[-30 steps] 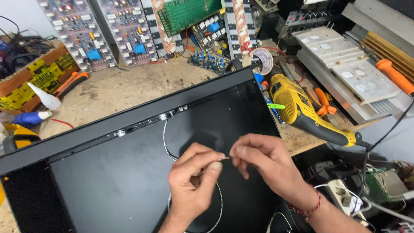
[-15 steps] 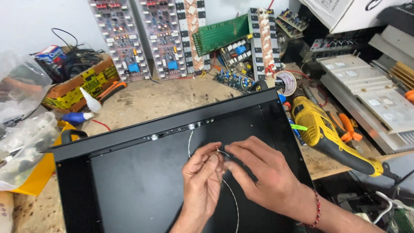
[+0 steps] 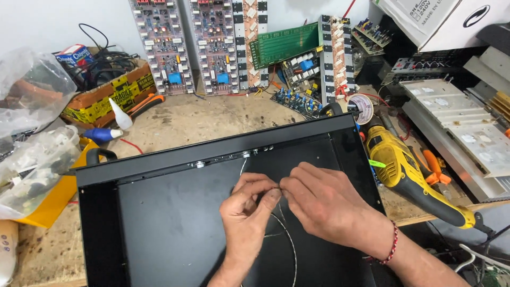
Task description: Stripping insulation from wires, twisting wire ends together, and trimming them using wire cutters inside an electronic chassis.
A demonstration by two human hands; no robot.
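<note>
We pinch a thin wire (image 3: 281,234) between both hands, left hand (image 3: 249,204) and right hand (image 3: 324,204) each in a clenched grip, over the black case (image 3: 159,223) on the tabletop (image 3: 202,119). Pulled hard, we judge, it could kink or slip; 1 yellow drill (image 3: 409,175) lies beside.

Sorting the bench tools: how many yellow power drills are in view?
1: the yellow drill lies on the wooden bench right of the black chassis, past the right hand. Others may be hidden under clutter.
</note>
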